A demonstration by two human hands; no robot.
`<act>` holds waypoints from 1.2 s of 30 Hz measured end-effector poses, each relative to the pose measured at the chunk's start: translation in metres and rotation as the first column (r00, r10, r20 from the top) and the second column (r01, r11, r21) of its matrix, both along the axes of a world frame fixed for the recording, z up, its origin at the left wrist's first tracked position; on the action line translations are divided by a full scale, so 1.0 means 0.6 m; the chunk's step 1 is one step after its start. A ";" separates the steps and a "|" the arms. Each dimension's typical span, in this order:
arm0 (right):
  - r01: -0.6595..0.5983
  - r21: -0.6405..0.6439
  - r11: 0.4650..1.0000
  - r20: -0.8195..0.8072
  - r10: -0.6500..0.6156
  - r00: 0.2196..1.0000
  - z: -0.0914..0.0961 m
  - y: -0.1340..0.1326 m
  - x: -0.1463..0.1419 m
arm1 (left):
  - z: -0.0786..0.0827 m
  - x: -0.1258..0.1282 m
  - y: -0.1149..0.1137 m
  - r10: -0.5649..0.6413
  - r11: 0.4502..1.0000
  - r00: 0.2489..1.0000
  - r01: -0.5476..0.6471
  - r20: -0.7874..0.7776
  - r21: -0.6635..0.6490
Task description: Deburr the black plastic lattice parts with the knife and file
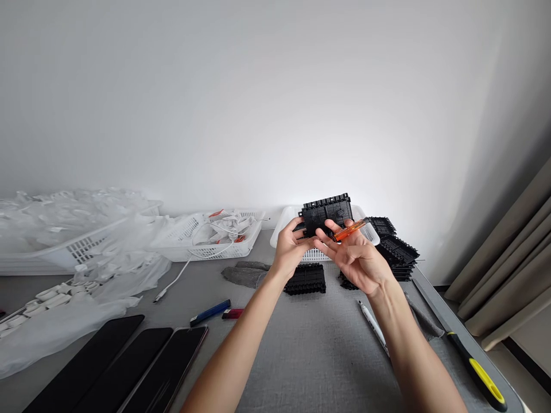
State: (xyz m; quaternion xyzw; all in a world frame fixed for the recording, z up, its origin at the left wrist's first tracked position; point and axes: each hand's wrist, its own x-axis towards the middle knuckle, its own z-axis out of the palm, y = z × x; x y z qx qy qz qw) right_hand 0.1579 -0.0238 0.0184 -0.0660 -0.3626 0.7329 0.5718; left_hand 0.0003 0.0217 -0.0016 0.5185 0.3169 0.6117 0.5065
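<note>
I hold a black plastic block with several slots (pixel 326 212) up over the back of the grey table. My left hand (pixel 290 246) grips its lower left edge with closed fingers. My right hand (pixel 355 255) supports the block's lower right side and also holds an orange lighter (pixel 350 230) across its fingers. A stack of similar black parts (pixel 306 278) lies on the table just below my hands.
More black parts (pixel 396 252) are piled at the right beside a white basket (pixel 282 221). Another white basket (pixel 224 244) holds white cables. Clear plastic bags (pixel 86 252), three dark phones (pixel 129 367), a blue lighter (pixel 210 312), a red lighter (pixel 233 313), a white pen (pixel 372 326) and a yellow-handled tool (pixel 480 376) lie around.
</note>
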 end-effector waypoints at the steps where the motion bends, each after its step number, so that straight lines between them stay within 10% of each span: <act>1: 0.010 -0.005 1.000 -0.015 -0.010 1.000 0.001 -0.001 -0.001 | 0.000 0.000 0.000 0.000 1.000 1.000 0.000 0.001 0.003; 36: -0.007 -0.061 0.998 -0.064 0.003 0.998 0.014 -0.012 0.003 | -0.003 0.004 -0.002 -0.010 1.000 1.000 0.010 0.000 0.010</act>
